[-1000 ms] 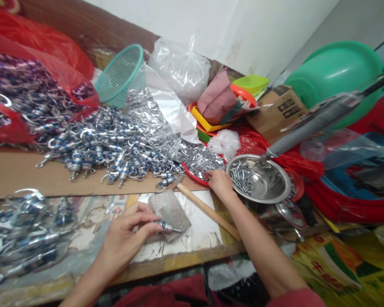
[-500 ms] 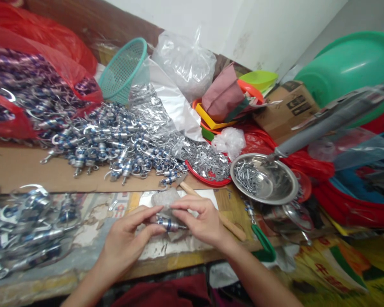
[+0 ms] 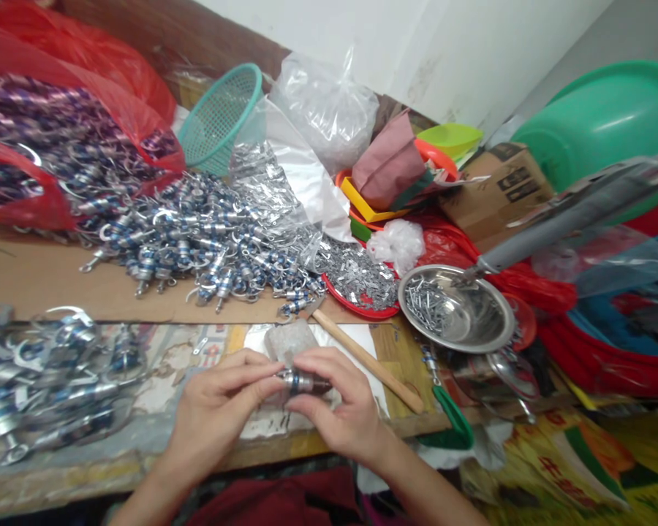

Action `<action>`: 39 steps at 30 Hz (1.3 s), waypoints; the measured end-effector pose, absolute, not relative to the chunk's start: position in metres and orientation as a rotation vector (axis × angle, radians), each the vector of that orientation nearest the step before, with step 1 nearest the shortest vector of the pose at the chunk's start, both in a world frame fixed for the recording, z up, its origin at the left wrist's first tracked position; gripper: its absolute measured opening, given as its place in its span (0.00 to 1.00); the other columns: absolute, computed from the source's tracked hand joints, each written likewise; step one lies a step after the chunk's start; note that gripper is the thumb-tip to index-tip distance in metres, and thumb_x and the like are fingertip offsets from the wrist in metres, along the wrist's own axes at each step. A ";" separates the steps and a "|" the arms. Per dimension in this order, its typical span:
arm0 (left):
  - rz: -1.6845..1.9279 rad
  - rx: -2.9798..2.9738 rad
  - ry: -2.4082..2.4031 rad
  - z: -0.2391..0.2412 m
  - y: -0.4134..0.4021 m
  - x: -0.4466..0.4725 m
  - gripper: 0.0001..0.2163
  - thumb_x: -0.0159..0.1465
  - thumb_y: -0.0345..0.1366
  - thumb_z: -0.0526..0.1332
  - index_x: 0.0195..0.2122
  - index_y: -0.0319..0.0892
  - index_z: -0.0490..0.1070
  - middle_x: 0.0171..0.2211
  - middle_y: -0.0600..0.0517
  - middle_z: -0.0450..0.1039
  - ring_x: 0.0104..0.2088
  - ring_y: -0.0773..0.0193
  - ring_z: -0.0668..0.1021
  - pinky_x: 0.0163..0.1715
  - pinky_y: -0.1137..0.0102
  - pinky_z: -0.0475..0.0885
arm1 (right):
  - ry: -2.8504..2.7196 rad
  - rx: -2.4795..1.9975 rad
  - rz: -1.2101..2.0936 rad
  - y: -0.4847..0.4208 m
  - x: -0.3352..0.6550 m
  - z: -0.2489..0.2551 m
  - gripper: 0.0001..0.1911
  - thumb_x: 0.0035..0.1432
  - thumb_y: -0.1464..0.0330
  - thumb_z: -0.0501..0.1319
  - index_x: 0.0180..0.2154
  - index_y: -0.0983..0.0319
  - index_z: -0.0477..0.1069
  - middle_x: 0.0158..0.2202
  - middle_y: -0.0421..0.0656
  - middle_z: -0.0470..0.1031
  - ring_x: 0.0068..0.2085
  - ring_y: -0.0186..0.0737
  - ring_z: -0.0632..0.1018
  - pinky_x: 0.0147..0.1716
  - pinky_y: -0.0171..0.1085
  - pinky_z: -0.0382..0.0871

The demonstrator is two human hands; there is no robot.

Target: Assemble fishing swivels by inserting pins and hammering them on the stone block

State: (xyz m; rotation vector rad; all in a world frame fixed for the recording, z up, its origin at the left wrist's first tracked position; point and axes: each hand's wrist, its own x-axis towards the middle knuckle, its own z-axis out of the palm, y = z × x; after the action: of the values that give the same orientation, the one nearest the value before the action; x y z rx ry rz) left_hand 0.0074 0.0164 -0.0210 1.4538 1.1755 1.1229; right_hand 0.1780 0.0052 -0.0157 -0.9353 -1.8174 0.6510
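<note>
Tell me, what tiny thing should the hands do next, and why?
Perhaps lower the silver-and-blue piece onto the grey block: the left hand and right hand both hold it by the fingertips, the block is right by them, and the wooden-handled tool lies close beside it.

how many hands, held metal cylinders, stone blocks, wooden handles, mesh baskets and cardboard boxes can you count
Hands (left hand, right hand): 2
Held metal cylinder: 1
Stone block: 1
Wooden handle: 1
Mesh basket: 1
Cardboard box: 1
Total: 7
</note>
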 end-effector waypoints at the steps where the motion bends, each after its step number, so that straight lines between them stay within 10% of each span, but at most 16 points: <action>1: 1.096 1.427 1.202 -0.019 0.016 0.007 0.04 0.52 0.34 0.63 0.26 0.46 0.79 0.26 0.54 0.77 0.29 0.64 0.77 0.30 0.74 0.71 | -1.884 -0.912 0.526 0.003 0.181 -0.017 0.19 0.50 0.74 0.63 0.46 0.63 0.70 0.39 0.49 0.75 0.40 0.40 0.76 0.39 0.37 0.72; 9: 0.992 1.716 1.258 -0.007 0.017 0.012 0.07 0.57 0.37 0.59 0.25 0.45 0.75 0.27 0.53 0.74 0.31 0.63 0.75 0.33 0.72 0.68 | -2.204 -0.741 0.017 0.004 0.195 -0.017 0.16 0.55 0.78 0.54 0.45 0.64 0.70 0.38 0.50 0.77 0.40 0.40 0.77 0.35 0.36 0.74; 25: 0.824 1.062 1.110 -0.026 0.012 0.008 0.22 0.51 0.38 0.65 0.48 0.44 0.68 0.40 0.49 0.78 0.39 0.56 0.79 0.39 0.66 0.74 | -1.947 -1.139 0.689 0.016 0.194 -0.005 0.07 0.53 0.69 0.61 0.33 0.61 0.77 0.30 0.44 0.78 0.32 0.35 0.78 0.32 0.32 0.73; 29: 0.760 0.995 1.045 -0.025 0.017 0.008 0.23 0.52 0.39 0.64 0.49 0.42 0.63 0.35 0.49 0.77 0.37 0.58 0.78 0.40 0.66 0.73 | -1.977 -1.884 0.146 0.071 0.232 -0.008 0.13 0.59 0.72 0.52 0.40 0.61 0.74 0.41 0.44 0.76 0.42 0.34 0.75 0.43 0.32 0.67; 39: 0.629 0.839 0.847 -0.020 0.033 0.005 0.30 0.52 0.32 0.64 0.54 0.45 0.52 0.25 0.58 0.70 0.28 0.66 0.76 0.31 0.71 0.71 | -2.112 -2.132 0.090 0.136 0.252 -0.030 0.15 0.43 0.78 0.60 0.37 0.62 0.74 0.38 0.49 0.76 0.42 0.48 0.74 0.41 0.39 0.65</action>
State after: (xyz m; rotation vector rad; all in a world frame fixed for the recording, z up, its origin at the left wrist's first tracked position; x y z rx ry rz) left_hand 0.0054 0.0329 -0.0201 0.8390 0.8468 0.6290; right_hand 0.2520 0.1361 -0.0299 -2.1316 -2.1121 0.0903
